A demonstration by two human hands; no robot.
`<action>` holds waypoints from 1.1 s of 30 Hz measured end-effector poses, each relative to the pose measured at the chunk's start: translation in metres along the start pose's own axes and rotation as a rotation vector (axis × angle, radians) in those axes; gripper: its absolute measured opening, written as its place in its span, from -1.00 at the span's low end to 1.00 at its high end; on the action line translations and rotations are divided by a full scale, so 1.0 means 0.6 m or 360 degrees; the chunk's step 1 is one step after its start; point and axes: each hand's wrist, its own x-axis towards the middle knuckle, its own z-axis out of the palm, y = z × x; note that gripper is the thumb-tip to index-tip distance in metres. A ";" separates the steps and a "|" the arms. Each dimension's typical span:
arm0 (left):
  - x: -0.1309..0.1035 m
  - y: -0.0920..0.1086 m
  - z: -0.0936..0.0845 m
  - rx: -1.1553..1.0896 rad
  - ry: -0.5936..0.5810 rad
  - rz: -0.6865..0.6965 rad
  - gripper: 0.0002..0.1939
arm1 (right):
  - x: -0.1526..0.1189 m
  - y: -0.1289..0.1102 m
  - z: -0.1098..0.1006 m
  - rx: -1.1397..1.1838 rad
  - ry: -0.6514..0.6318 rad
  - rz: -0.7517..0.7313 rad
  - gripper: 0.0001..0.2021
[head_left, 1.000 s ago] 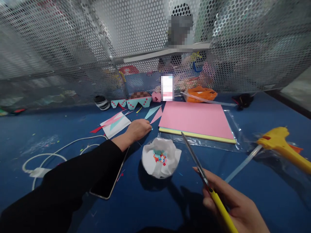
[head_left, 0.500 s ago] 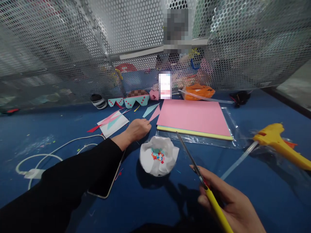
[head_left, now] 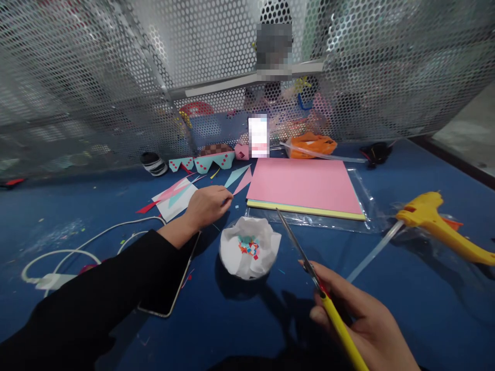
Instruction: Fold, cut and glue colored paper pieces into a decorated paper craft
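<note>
My right hand point(head_left: 358, 314) holds a pair of scissors point(head_left: 325, 293) with yellow handles, the blades shut and pointing away toward the paper stack. My left hand point(head_left: 209, 206) is closed just above the table, its fingers curled together; whatever is in them, if anything, is hidden. Right of its fingertips lies a tiny pale blue paper square point(head_left: 237, 206). Just beyond are a light blue paper strip point(head_left: 236, 176) and a pink paper strip point(head_left: 243, 182). Between my hands stands a bowl point(head_left: 249, 247) lined with white paper, with small coloured paper bits inside.
Pink sheets point(head_left: 297, 183) top a paper stack on a plastic sleeve. A yellow glue gun point(head_left: 429, 219) lies right. Left are a black phone point(head_left: 170, 283), a white cable point(head_left: 112, 224) and white paper point(head_left: 176, 201) with strips. Dotted paper pieces point(head_left: 214, 162) stand before the metal mesh point(head_left: 216, 62).
My left hand has drawn back a little to the left, and the tiny pale blue square now shows beside it. My right hand keeps hold of the scissors; the view has shifted slightly.
</note>
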 end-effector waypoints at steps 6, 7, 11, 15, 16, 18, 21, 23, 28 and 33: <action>0.003 0.008 0.025 -0.0061 -0.0154 0.0051 -0.80 | -0.001 0.005 0.000 0.0027 -0.0042 -0.0023 -0.56; 0.005 0.010 0.030 -0.0056 -0.0172 0.0053 -0.77 | -0.001 0.006 0.000 0.0029 -0.0035 -0.0013 -0.56; 0.011 0.019 0.037 -0.0031 -0.0223 0.0086 -0.72 | -0.001 0.006 -0.001 0.0046 -0.0042 0.0019 -0.57; 0.011 0.027 0.036 -0.0052 -0.0237 0.0116 -0.72 | -0.003 0.006 0.001 0.0039 -0.0077 0.0020 -0.54; 0.011 0.028 0.038 -0.0068 -0.0226 0.0107 -0.71 | -0.004 0.007 0.001 0.0033 -0.0078 0.0026 -0.54; 0.015 0.027 0.039 -0.0111 -0.0179 0.0066 -0.72 | -0.005 0.007 0.000 0.0030 -0.0068 0.0040 -0.54; 0.019 0.020 0.026 -0.0205 -0.0031 -0.0051 -0.84 | -0.004 0.005 -0.002 0.0017 -0.0055 0.0041 -0.55; 0.015 0.017 -0.002 -0.0281 0.0121 -0.0153 -0.80 | -0.002 0.002 -0.002 0.0008 -0.0046 0.0032 -0.56; -0.035 0.059 -0.100 -0.0463 0.0445 -0.0264 -0.75 | 0.002 -0.006 0.000 0.0010 -0.0009 -0.0024 -0.58; -0.090 0.122 -0.125 -0.0477 0.0336 0.0357 -0.76 | 0.001 -0.002 0.002 0.0003 -0.0033 -0.0022 -0.58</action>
